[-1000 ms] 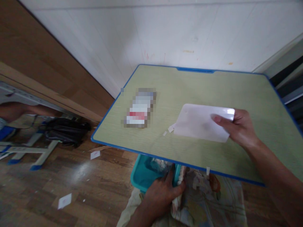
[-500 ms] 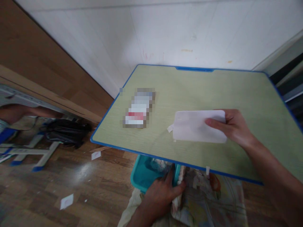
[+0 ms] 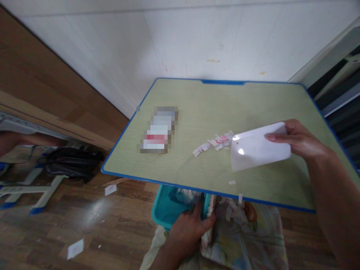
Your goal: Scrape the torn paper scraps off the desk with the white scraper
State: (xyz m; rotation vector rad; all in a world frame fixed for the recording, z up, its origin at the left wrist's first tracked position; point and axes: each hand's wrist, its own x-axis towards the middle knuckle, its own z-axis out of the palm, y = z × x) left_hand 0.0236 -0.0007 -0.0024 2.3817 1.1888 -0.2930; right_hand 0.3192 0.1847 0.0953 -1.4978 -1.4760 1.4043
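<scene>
My right hand (image 3: 299,138) pinches the right end of a white plastic scraper (image 3: 260,148), thumb on top. The scraper is tilted over the table, with a small hole near its left edge. Just left of that edge lies a small heap of torn paper scraps (image 3: 221,140), some with pink print. Below the table's front edge, my left hand (image 3: 188,228) grips the right rim of a teal plastic basin (image 3: 161,210). A clear crumpled plastic item (image 3: 187,195) shows inside the basin, which the tabletop partly hides.
The green table (image 3: 239,101) has a blue edge and stands against a white wall. A pixelated phone-like object (image 3: 159,131) lies on its left. One scrap (image 3: 240,198) hangs at the front edge. Patterned cloth (image 3: 242,240), floor papers (image 3: 75,249), a black bag (image 3: 70,163) and another person's limb (image 3: 30,141) are visible.
My right hand has moved right and tilted the scraper up on its right side. The paper heap, mostly covered before, now shows. My left hand stays on the basin rim.
</scene>
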